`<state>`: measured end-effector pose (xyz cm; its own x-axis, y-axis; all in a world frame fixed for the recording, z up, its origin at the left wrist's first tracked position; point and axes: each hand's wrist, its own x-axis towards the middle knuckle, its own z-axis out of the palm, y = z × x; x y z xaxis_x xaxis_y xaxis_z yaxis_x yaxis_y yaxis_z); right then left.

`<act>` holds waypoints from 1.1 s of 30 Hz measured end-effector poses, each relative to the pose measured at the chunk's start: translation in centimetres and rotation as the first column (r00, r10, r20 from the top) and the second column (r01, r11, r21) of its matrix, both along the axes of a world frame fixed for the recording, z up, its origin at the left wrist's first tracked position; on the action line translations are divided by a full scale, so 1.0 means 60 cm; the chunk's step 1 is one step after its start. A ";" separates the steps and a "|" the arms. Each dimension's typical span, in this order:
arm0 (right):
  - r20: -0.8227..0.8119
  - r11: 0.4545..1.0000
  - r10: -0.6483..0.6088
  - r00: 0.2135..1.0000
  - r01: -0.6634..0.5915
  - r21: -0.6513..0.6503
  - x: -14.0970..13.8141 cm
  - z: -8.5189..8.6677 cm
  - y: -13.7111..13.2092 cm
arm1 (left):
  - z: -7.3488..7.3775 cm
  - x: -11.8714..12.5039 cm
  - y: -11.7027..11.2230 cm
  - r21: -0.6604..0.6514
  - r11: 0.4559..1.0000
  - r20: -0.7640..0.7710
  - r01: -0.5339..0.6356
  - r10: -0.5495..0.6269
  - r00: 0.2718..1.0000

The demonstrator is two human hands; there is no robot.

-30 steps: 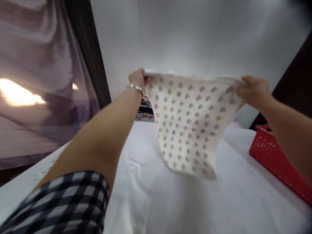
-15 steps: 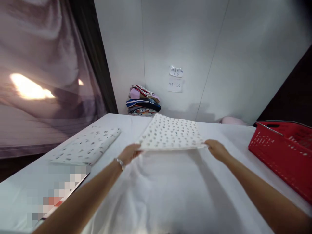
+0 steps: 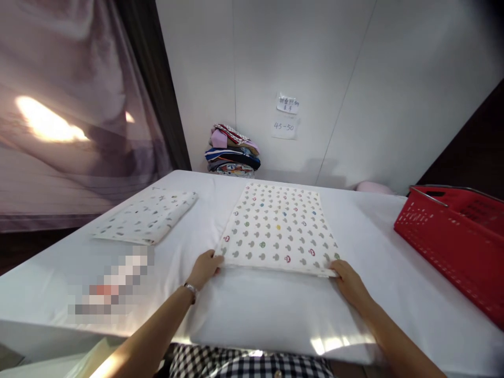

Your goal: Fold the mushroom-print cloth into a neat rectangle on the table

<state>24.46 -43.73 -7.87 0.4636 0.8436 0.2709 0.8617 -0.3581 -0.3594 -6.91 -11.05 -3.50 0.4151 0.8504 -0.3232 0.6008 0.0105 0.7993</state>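
A white cloth (image 3: 277, 226) printed with small grey and coloured mushrooms lies flat on the white-covered table (image 3: 268, 310). Its near left corner is pinched between the fingers of my left hand (image 3: 205, 269), which has a bracelet at the wrist. At the near right corner my right hand (image 3: 347, 277) grips the same edge. To the left rests a second white cloth (image 3: 145, 216) with dark specks, folded flat and apart from my hands.
A red plastic basket (image 3: 449, 247) with a metal handle stands at the right. Folded clothes (image 3: 233, 152) are stacked by the back wall, below two paper notes (image 3: 286, 127). A blurred-out object (image 3: 110, 286) lies at the front left. A curtain (image 3: 71, 157) hangs on the left.
Both hands have come closer to me and down with the cloth's near edge. The mushroom cloth, previously lifted in front, now lies flat on the table. The view has tilted down.
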 end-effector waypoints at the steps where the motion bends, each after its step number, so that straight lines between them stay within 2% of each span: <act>1: 0.014 1.000 -0.002 1.000 0.002 0.002 -0.003 -0.005 -0.002 | -0.005 0.000 -0.002 0.058 0.998 -0.047 0.009 -0.007 0.999; 4: 0.063 1.000 0.002 0.998 -0.002 0.007 -0.005 -0.012 -0.004 | -0.010 0.003 -0.014 0.254 0.967 -0.143 0.026 0.011 0.990; 6: 0.105 0.999 0.019 0.994 -0.022 0.024 -0.004 -0.015 -0.005 | -0.010 0.004 -0.028 0.406 0.912 -0.172 0.057 0.015 0.985; 8: 0.158 0.997 0.041 0.987 -0.050 0.052 -0.004 -0.016 -0.004 | -0.012 0.005 -0.045 0.587 0.800 -0.198 0.123 -0.005 0.980; 11: 0.239 0.991 0.087 0.967 -0.109 0.081 -0.012 -0.015 0.004 | -0.021 0.013 -0.070 0.801 0.539 -0.245 0.261 -0.103 0.964; 12: 0.258 0.989 0.104 0.961 -0.128 0.079 -0.017 -0.014 0.008 | -0.025 0.019 -0.078 0.827 0.465 -0.271 0.317 -0.166 0.948; 14: 0.274 0.985 0.139 0.952 -0.162 0.062 -0.027 -0.014 0.017 | -0.034 0.034 -0.090 0.828 0.356 -0.328 0.433 -0.318 0.889; 16: 0.265 0.982 0.155 0.952 -0.177 0.061 -0.036 -0.016 0.024 | -0.043 0.053 -0.097 0.800 0.301 -0.362 0.519 -0.448 0.817; 19: 0.217 0.983 0.134 0.967 -0.158 0.096 -0.042 -0.024 0.032 | -0.054 0.078 -0.101 0.769 0.308 -0.346 0.561 -0.537 0.769; 22: 0.157 0.983 0.119 0.980 -0.139 0.120 -0.039 -0.026 0.036 | -0.061 0.092 -0.099 0.771 0.350 -0.294 0.532 -0.545 0.785; 25: 0.101 0.982 0.153 0.983 -0.163 0.097 -0.034 -0.018 0.038 | -0.066 0.093 -0.094 0.777 0.377 -0.252 0.505 -0.548 0.797; 33: -0.061 0.979 0.202 0.977 -0.201 0.023 -0.036 0.010 0.037 | -0.065 0.097 -0.098 0.790 0.383 -0.205 0.479 -0.571 0.795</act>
<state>22.30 -41.48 -7.30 0.3012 0.9171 0.2612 0.8910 -0.1731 -0.4197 -1.10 -16.94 -7.43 0.8576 0.3239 0.3996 0.1856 -0.9193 0.3470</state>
